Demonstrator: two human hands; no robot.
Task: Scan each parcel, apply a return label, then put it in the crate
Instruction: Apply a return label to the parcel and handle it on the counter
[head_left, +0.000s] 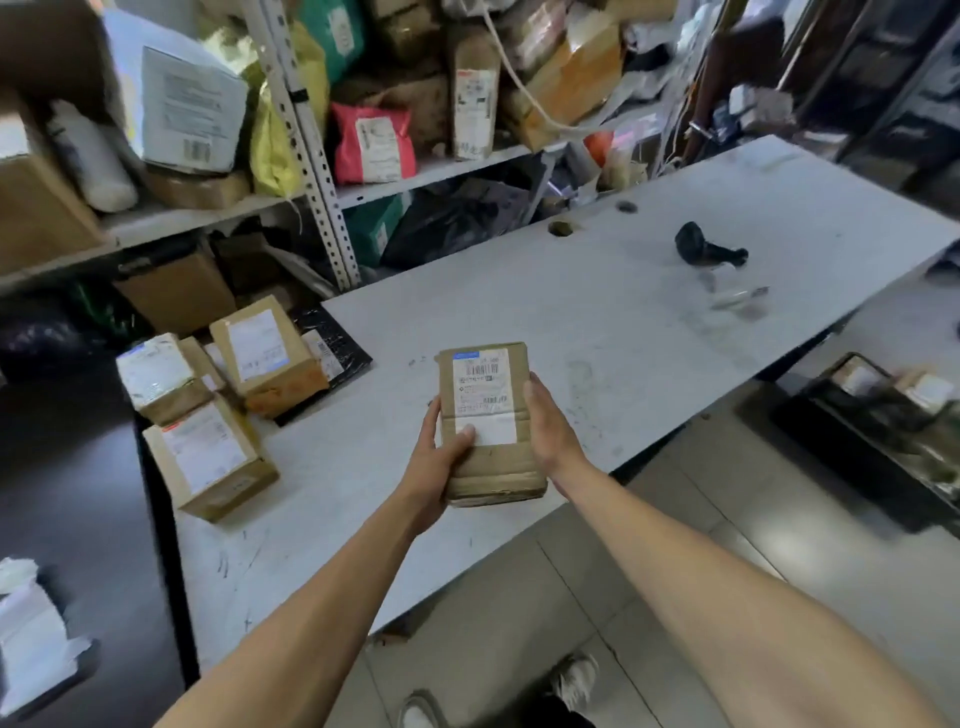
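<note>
Holding item one, the cardboard parcel (491, 423), you have it lifted above the near edge of the white table (597, 312); label side up; long axis running away from you. Left hand (434, 457): curled round the parcel's left edge, thumb pressed on the plain white label low on its top face. Right hand (550, 423): cupped against the right edge, thumb over the rim; both hands grip the parcel. Black crate (841, 410): on the floor well off to your right, parcels already inside; your right hand is the nearer one, so judge the parcel's path as a swing rightward and down. Handheld scanner (709, 248): lying on the table, far right, untouched. Unprocessed boxes (228, 405): clustered at the table's left end; shelves (332, 171) of packages behind.
</note>
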